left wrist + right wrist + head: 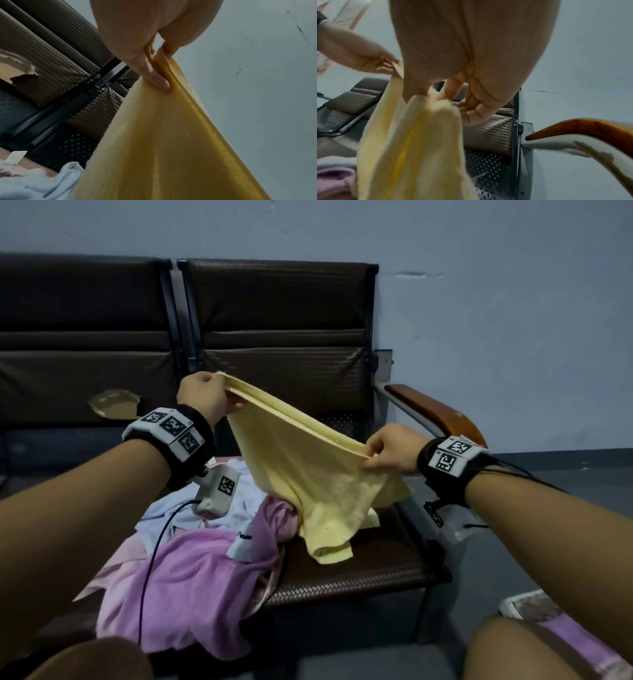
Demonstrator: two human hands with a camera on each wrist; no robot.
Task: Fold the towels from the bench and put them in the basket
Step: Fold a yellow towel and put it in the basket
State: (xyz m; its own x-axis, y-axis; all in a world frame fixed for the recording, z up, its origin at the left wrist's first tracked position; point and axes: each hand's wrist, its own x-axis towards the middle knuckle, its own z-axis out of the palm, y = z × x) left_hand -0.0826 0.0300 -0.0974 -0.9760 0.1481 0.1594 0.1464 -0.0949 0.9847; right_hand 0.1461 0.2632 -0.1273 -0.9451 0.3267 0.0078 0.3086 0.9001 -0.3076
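Observation:
A pale yellow towel (308, 470) hangs doubled over the bench seat (370, 556), its lower end resting on the seat. My left hand (205, 398) pinches one top corner of the yellow towel (163, 135) at the upper left. My right hand (387, 450) pinches the other top corner of the yellow towel (412, 142), lower and to the right. The top edge is stretched between them. A purple towel (191, 583), a light blue towel (178, 508) and a pink one (116, 563) lie heaped on the seat below. A basket (524, 604) corner shows at the lower right.
The dark bench backrest (281, 337) stands behind the towel, with a torn patch (113, 405) in the neighbouring seat's padding. A wooden armrest (435, 412) juts out on the right. A folded purple towel (579, 642) lies in the basket by my right knee.

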